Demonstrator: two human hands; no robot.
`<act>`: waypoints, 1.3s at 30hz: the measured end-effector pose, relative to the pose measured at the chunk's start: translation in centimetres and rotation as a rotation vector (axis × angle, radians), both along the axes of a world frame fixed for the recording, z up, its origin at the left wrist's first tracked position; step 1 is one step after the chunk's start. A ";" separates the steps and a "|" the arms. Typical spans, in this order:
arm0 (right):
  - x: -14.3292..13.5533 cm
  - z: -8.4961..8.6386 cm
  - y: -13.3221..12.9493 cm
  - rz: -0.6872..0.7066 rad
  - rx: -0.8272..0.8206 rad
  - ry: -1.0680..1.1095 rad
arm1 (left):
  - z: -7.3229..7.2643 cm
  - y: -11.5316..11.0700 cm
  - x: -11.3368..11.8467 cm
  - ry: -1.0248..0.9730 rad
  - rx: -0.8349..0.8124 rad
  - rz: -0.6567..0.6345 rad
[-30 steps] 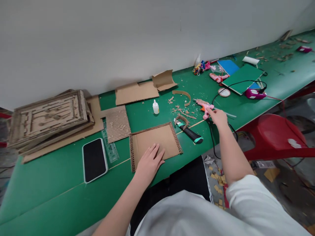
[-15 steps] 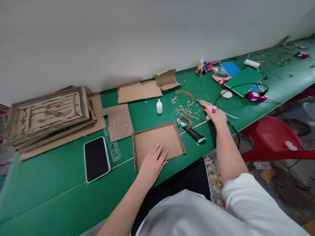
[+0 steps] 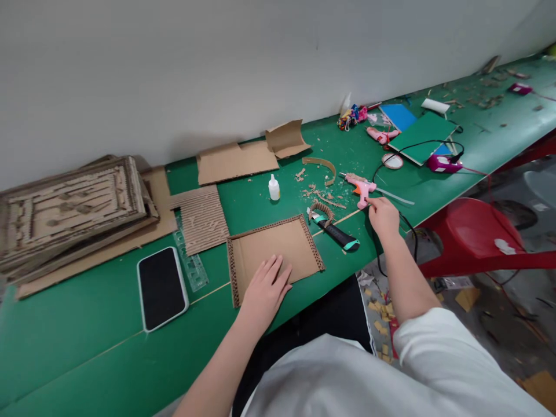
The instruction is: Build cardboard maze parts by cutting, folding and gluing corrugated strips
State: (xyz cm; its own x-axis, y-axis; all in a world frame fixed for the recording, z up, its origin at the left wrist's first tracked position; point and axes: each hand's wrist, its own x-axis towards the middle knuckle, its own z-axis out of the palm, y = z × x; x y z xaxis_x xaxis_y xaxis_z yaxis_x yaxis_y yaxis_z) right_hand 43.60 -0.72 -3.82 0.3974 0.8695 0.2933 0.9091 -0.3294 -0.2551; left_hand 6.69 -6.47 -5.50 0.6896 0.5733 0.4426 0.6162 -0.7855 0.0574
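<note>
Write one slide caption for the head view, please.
Left hand on a rimmed cardboard sheet, right hand at a pink glue gun.

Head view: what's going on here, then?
A person's left hand lies flat on a cardboard panel with raised corrugated strips along its left, back and right edges. The right hand is at the grip of a pink glue gun over the green table; whether it holds it is unclear. A black-handled cutter lies between panel and glue gun.

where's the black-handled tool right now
In the head view, the black-handled tool lies right of centre on the green table, between the cardboard tray and the right hand.
</note>
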 end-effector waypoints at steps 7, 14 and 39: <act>-0.2 0.1 -0.3 0.031 -0.031 -0.120 | -0.1 -0.1 0.0 -0.010 -0.004 0.005; -0.5 -0.2 -0.6 -0.017 0.015 -0.063 | -0.6 0.0 -0.2 -0.037 -0.055 0.005; -25.3 4.5 -9.8 0.551 -0.217 2.236 | 2.4 -3.1 1.6 -0.376 -0.081 0.232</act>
State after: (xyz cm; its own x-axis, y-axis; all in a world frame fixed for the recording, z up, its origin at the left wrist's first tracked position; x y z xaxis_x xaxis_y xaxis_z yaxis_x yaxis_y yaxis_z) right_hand 18.25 -10.52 0.66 -0.3495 0.9170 -0.1924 -0.6657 -0.3875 -0.6377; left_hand 8.33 -9.57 -3.06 0.3380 0.7369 0.5854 0.7004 -0.6125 0.3665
